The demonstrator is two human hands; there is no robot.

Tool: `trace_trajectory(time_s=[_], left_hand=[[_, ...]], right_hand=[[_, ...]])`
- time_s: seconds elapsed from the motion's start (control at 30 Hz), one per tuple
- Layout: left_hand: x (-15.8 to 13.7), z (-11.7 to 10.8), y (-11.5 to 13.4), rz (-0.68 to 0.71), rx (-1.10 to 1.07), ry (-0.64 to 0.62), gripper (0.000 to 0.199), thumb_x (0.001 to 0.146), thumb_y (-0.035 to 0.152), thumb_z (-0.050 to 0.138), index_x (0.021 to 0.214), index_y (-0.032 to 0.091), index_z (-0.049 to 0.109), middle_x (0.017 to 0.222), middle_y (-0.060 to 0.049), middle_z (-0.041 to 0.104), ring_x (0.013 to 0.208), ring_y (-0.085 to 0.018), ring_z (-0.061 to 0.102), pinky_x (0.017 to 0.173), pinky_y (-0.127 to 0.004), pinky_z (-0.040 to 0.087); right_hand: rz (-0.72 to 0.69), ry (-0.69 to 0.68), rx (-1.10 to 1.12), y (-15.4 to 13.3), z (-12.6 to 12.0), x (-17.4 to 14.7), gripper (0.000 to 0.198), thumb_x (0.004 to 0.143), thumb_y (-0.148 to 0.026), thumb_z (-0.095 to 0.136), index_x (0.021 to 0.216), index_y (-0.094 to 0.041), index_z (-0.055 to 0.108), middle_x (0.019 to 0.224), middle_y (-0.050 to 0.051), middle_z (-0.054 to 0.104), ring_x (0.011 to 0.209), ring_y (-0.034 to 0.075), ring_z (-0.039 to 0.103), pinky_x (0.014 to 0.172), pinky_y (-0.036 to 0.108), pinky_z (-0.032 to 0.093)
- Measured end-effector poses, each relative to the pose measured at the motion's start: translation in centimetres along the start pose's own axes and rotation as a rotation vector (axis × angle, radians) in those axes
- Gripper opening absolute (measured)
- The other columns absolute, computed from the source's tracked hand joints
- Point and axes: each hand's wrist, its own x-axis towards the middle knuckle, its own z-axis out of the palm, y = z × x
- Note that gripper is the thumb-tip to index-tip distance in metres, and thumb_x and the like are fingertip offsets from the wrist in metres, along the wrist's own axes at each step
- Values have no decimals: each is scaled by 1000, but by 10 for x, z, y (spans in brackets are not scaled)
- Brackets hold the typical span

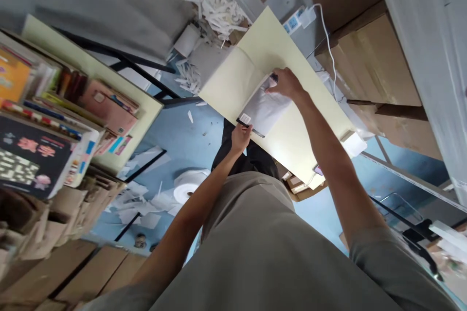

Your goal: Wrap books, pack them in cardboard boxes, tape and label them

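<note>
A pale, glossy plastic mailing bag (pixel 265 109) lies on the cream tabletop (pixel 304 129), with a dark strip along its near edge. A small white label (pixel 245 119) sits by its near left corner. My left hand (pixel 241 138) pinches that corner at the table's edge. At the far end, my right hand (pixel 286 83) is closed on the bag's upper corner, where a dark patch shows beside the fingers. What is inside the bag cannot be made out.
A white power strip (pixel 292 24) with a plugged-in charger lies beyond the table. Cardboard boxes (pixel 379 58) stand to the right. Books and notebooks (pixel 109 107) are piled at left. A white roll (pixel 191 184) and paper scraps lie on the blue floor.
</note>
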Motion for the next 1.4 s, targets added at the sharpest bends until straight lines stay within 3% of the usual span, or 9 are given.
trace_trajectory(time_s=[0.2,0.33,0.4,0.5,0.67,0.8,0.97,1.17,1.4], left_hand=[[21,-50,11,100,567,-371,48,110,49,72,70,25,64,72,-14,76,100,-42,86,99,-46,65],[55,-83,32,398,586,-211,22,111,33,61,112,21,79,117,-21,85,116,-40,83,111,-52,66],[75,-90,48,576,559,-156,38,105,19,58,139,18,74,145,-25,77,138,-41,76,125,-58,61],[99,-89,70,751,620,-276,61,95,9,59,154,17,67,172,-26,61,172,-43,51,141,-67,46],[113,-81,84,818,738,-434,73,91,7,60,163,14,62,183,-24,55,182,-40,38,147,-67,38],[111,-85,93,796,816,-469,71,97,15,63,167,9,58,184,-26,54,180,-43,41,145,-67,43],[89,-76,145,954,748,-433,63,105,22,63,167,13,59,183,-25,55,176,-42,48,145,-67,44],[31,-40,276,1417,480,-377,55,119,38,55,172,23,54,185,-17,54,177,-33,48,149,-58,40],[-20,5,392,1570,269,-255,52,120,54,58,167,30,59,177,-12,61,173,-34,52,149,-59,38]], right_hand=[[206,211,78,-18,38,-18,63,77,-37,109,125,-18,73,143,22,70,151,48,55,136,74,41],[315,346,76,-40,57,-66,59,97,-33,89,151,-17,68,165,26,59,160,47,51,138,74,43],[410,424,129,-53,71,-97,64,102,-33,81,161,-19,63,170,25,57,163,46,49,139,72,46],[539,442,225,-71,97,-138,67,103,-30,77,166,-18,61,173,25,55,164,45,51,136,69,53],[605,401,295,-97,130,-167,59,105,-22,72,164,-21,65,185,21,48,172,39,50,141,60,53],[614,441,341,-108,124,-171,59,106,-22,71,164,-22,65,187,20,49,176,39,48,141,61,52],[522,709,313,-110,66,-193,54,113,-34,65,165,-20,65,184,24,53,172,41,52,142,64,49],[351,1108,217,-92,-62,-240,55,118,-49,54,170,-31,61,180,19,55,174,43,47,141,75,44],[280,1137,20,-38,-204,-236,53,121,-55,47,163,-27,63,173,18,58,167,42,50,139,74,43]])
